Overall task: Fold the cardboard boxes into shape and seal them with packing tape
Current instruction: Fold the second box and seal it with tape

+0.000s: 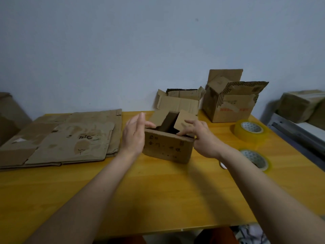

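Observation:
A small brown cardboard box (167, 148) stands on the yellow table (158, 191), its top flaps partly raised. My left hand (134, 136) lies flat against the box's left side, with the thumb touching the left flap. My right hand (200, 136) is at the box's right top corner, its fingers pressing on the right flap (184, 121). Two rolls of clear packing tape lie to the right: one (250, 131) farther back, one (255, 160) nearer, partly hidden by my right forearm.
Several flattened cardboard boxes (61, 140) lie stacked at the table's left. Two open boxes stand at the back, one in the middle (177, 103) and a bigger one (230, 103) to the right. More boxes sit beyond the table at both far sides.

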`<state>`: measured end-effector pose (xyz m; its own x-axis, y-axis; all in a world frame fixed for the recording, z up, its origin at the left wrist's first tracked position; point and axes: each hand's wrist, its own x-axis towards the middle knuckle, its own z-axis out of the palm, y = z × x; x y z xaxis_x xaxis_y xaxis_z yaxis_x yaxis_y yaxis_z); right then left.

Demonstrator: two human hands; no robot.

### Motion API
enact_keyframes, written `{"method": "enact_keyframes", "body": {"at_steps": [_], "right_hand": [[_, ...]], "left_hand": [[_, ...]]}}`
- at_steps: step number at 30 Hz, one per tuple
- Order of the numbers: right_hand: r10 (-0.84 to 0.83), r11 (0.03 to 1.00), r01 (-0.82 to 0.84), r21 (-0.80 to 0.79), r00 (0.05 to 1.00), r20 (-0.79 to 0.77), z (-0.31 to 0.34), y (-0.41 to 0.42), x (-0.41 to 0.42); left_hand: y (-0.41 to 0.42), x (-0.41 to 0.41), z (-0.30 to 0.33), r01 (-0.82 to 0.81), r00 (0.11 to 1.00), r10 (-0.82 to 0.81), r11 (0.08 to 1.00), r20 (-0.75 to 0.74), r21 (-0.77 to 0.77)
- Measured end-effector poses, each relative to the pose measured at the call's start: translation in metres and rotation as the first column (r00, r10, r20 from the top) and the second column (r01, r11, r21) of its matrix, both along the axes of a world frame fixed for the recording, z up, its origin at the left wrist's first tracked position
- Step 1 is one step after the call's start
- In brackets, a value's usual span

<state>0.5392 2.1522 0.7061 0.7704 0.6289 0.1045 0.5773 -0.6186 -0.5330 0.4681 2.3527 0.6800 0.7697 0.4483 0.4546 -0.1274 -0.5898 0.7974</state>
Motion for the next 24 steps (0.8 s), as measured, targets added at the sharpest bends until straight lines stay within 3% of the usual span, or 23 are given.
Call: {"method": "enact_keyframes", "body": {"at_steps": [2, 4, 6, 9, 13, 17, 21, 24], "right_hand": [[-0.035, 0.988, 0.047, 0.145, 0.996, -0.087, 0.009, -0.006, 0.002], [-0.141, 0.967, 0.141, 0.212, 0.990, -0.017, 0.011, -0.005, 0.009], [-0.196, 0.977, 0.188, 0.102, 0.978, 0.069, 0.011, 0.002, 0.016], [-0.214, 0.972, 0.219, -0.082, 0.975, 0.063, 0.003, 0.021, 0.024], [-0.261, 0.958, 0.274, -0.081, 0.955, 0.140, -0.007, 0.039, 0.035], [-0.293, 0.949, 0.309, -0.059, 0.936, 0.194, -0.013, 0.036, 0.041], [-0.414, 0.891, 0.405, 0.204, 0.910, 0.002, -0.023, 0.031, 0.041], [-0.366, 0.873, 0.363, 0.326, 0.929, -0.053, -0.035, 0.039, 0.033]], "left_hand": [[0.003, 0.003, 0.011, 0.009, 0.993, -0.008, 1.000, -0.118, 0.008], [0.005, 0.008, 0.017, 0.014, 0.960, 0.033, 0.986, -0.276, 0.169], [0.005, 0.015, 0.020, 0.025, 0.901, 0.118, 0.946, -0.417, 0.322], [-0.004, 0.022, 0.010, 0.105, 0.838, 0.068, 0.953, -0.541, 0.283], [-0.007, 0.024, -0.016, 0.081, 0.807, 0.120, 0.948, -0.578, 0.309], [-0.005, 0.020, -0.030, 0.037, 0.857, 0.066, 0.981, -0.511, 0.188], [-0.001, 0.015, -0.027, -0.012, 0.889, 0.085, 0.987, -0.449, 0.162], [0.007, -0.001, -0.032, -0.074, 0.892, 0.146, 0.981, -0.429, 0.180]]}}
